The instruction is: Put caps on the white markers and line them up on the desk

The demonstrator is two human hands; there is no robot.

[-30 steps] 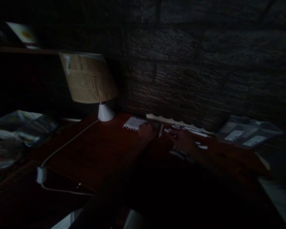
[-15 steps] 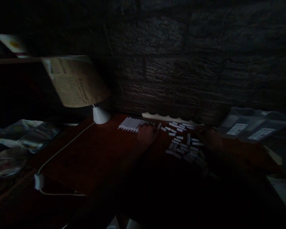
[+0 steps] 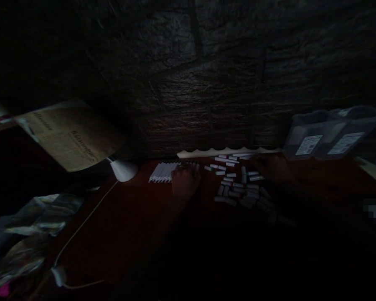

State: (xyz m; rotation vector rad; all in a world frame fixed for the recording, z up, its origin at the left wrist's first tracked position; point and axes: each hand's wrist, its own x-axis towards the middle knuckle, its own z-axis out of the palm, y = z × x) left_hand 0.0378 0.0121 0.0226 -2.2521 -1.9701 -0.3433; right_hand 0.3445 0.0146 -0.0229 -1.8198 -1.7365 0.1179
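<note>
My left hand [image 3: 186,182] lies with curled fingers on the right end of a row of white markers [image 3: 163,172], packed side by side on the table. Whatever its fingers hold is hidden. At the back right, my right hand [image 3: 274,166] reaches with its fingertips to some long white pens [image 3: 246,155] by the wall. It is too dark to tell if those fingers grip one. Between and in front of both hands lie many short white pieces with coloured bands [image 3: 235,184], like marker caps, scattered loosely.
A pale wavy-edged strip [image 3: 207,153] runs along the stone wall. Clear plastic bins [image 3: 313,140] with labels stand at the back right. A lamp with a newsprint shade [image 3: 69,136] and white base [image 3: 124,170] is on the left, its cord [image 3: 84,225] crossing the brown table [image 3: 131,221]. Plastic bags [image 3: 44,217] lie far left.
My right hand has moved right from the middle, over the short pieces, to the pens at the back. My left hand stays at the marker row. The view has tilted.
</note>
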